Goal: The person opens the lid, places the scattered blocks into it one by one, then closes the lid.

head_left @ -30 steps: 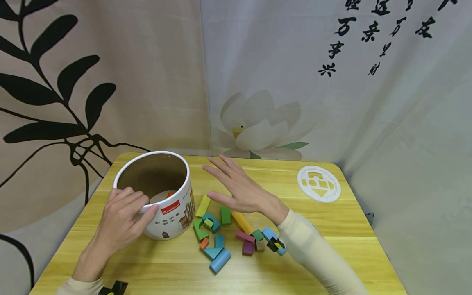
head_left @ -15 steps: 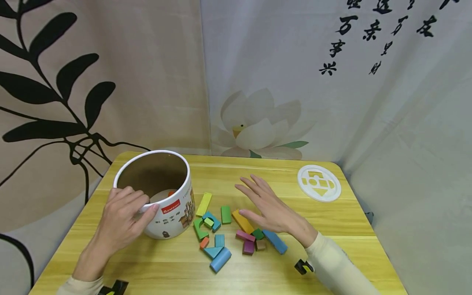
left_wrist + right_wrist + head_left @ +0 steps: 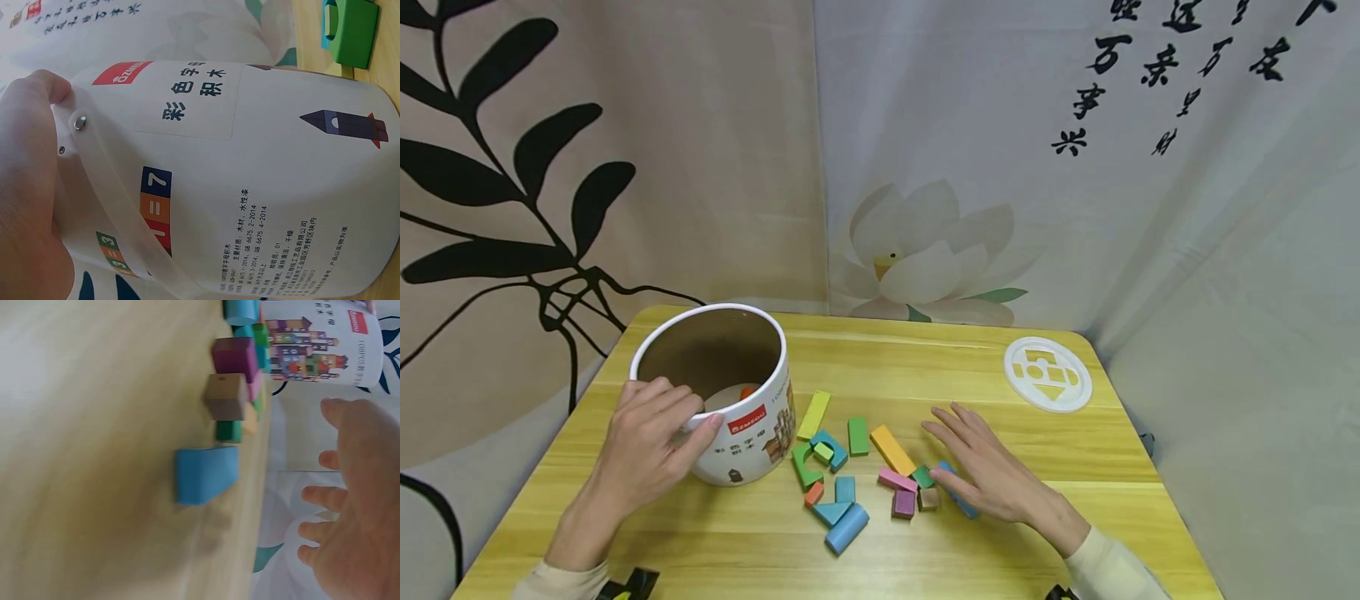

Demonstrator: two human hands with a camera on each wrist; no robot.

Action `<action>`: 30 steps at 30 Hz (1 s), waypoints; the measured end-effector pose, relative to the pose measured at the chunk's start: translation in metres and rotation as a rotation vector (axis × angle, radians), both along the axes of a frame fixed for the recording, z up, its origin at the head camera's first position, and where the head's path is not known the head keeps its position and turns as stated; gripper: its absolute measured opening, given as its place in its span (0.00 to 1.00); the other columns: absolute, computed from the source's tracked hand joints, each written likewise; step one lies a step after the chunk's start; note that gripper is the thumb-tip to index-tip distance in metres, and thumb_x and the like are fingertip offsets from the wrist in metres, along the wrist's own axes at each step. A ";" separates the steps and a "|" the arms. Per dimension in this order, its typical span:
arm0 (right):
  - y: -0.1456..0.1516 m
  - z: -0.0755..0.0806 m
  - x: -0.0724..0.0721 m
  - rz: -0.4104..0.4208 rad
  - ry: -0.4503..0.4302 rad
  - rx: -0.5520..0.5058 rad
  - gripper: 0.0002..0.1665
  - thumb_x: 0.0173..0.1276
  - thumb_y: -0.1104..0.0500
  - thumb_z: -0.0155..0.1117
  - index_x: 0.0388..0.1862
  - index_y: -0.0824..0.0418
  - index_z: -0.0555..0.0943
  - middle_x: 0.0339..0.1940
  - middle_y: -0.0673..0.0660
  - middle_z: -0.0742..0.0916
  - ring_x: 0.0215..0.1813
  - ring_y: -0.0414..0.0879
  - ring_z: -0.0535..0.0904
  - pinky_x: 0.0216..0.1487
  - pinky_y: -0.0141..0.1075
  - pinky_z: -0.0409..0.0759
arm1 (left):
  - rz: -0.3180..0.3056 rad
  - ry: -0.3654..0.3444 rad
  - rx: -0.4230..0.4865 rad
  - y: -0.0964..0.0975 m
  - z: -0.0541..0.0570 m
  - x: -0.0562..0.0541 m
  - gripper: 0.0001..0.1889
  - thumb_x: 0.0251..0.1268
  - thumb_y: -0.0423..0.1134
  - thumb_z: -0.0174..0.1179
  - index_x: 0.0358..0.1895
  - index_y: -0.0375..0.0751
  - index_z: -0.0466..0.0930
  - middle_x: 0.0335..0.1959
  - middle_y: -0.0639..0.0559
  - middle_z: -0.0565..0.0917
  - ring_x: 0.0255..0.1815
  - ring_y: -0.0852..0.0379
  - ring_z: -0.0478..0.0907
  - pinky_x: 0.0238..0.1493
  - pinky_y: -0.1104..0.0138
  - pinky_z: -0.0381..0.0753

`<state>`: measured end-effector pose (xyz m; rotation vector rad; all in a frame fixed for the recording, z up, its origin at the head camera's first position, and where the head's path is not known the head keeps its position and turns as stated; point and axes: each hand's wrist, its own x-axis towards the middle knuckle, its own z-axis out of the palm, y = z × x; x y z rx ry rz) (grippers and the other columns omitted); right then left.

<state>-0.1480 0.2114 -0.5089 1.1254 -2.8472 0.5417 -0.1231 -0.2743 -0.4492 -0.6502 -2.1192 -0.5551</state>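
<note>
With fingers over the rim and thumb outside, my left hand (image 3: 651, 450) grips a large white printed bucket (image 3: 760, 450) in the head view. A red-orange piece (image 3: 747, 391) shows inside it. My right hand (image 3: 992, 471) hovers with fingers spread and holds nothing, partly covering a long blue block (image 3: 203, 475). Left of it lie a brown block (image 3: 928, 499), a purple block (image 3: 903, 503), a pink block (image 3: 897, 478) and an orange-yellow plank (image 3: 892, 450). Closer to the bucket are a blue cylinder (image 3: 847, 529), a green arch (image 3: 806, 467) and a yellow plank (image 3: 814, 415).
A white disc with cut-out shapes (image 3: 1013, 377) lies at the back right of the wooden table (image 3: 1120, 500). Behind the table hangs a printed curtain (image 3: 925, 100). The bucket's strap handle (image 3: 119, 194) hangs along its side.
My right hand has moved right and nearer to me, away from the bucket and over the long blue block. My left hand and the bucket have stayed in place.
</note>
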 end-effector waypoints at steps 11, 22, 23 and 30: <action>0.015 -0.026 0.011 0.007 0.045 0.079 0.43 0.81 0.44 0.73 0.87 0.59 0.72 0.86 0.67 0.77 0.87 0.73 0.70 0.84 0.68 0.71 | 0.010 -0.006 -0.003 -0.001 0.001 0.001 0.31 0.89 0.64 0.49 0.23 0.50 0.73 0.21 0.59 0.77 0.29 0.56 0.68 0.48 0.63 0.58; 0.016 -0.031 0.009 0.053 0.094 0.153 0.39 0.77 0.44 0.78 0.80 0.60 0.79 0.77 0.62 0.84 0.79 0.62 0.80 0.79 0.59 0.79 | 0.015 -0.025 -0.031 -0.002 0.001 0.002 0.31 0.89 0.64 0.48 0.23 0.50 0.73 0.21 0.59 0.78 0.30 0.57 0.68 0.48 0.63 0.59; 0.016 -0.032 0.009 0.055 0.099 0.160 0.39 0.77 0.44 0.78 0.79 0.59 0.79 0.76 0.61 0.84 0.78 0.60 0.81 0.78 0.58 0.81 | 0.014 -0.024 -0.029 -0.002 0.001 0.002 0.31 0.89 0.64 0.48 0.23 0.50 0.73 0.21 0.59 0.78 0.30 0.57 0.68 0.48 0.63 0.59; 0.015 -0.035 0.008 0.033 0.095 0.186 0.35 0.76 0.47 0.79 0.77 0.55 0.81 0.68 0.55 0.86 0.64 0.48 0.84 0.66 0.49 0.87 | 0.010 -0.003 -0.008 -0.001 0.000 0.000 0.31 0.89 0.64 0.49 0.23 0.50 0.73 0.20 0.59 0.77 0.29 0.57 0.68 0.48 0.63 0.59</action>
